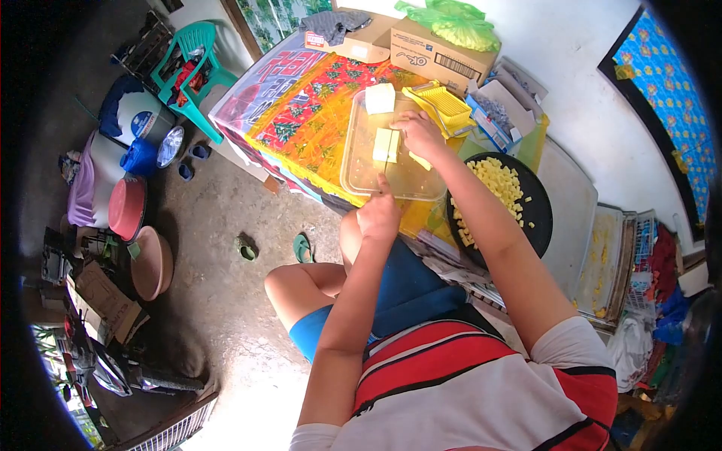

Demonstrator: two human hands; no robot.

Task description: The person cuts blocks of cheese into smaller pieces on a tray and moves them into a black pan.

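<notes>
Concrete floor [214,248], green plastic chair [197,71] and a pink basin [126,207] off to the left; table under a bright floral cloth [297,124] up front. Clear plastic tray [359,171] on the cloth, both hands working over it. Left hand [377,216] at the near edge of the tray, fingers curled, forefinger stretched out along a thin knife [386,170]; handle hidden in the fist. Knife tip end is at the pale yellow block [386,143], which sits in the tray just ahead of the left hand and beside the right fingertips. Right hand [421,138] reaches in from the right, fingers bent, touching the block's far corner; can't tell how tight the grip is. Narrow yellow piece [420,160] just below the right hand. Bigger pale block [380,98] beyond the right hand, at the far end of the tray. Yellow plastic basket [444,107] just past the right hand, small open box [496,113] farther right. Black pan [535,239] of yellow cubes [494,183] on the near right side of the right hand, partly behind the forearm.
</notes>
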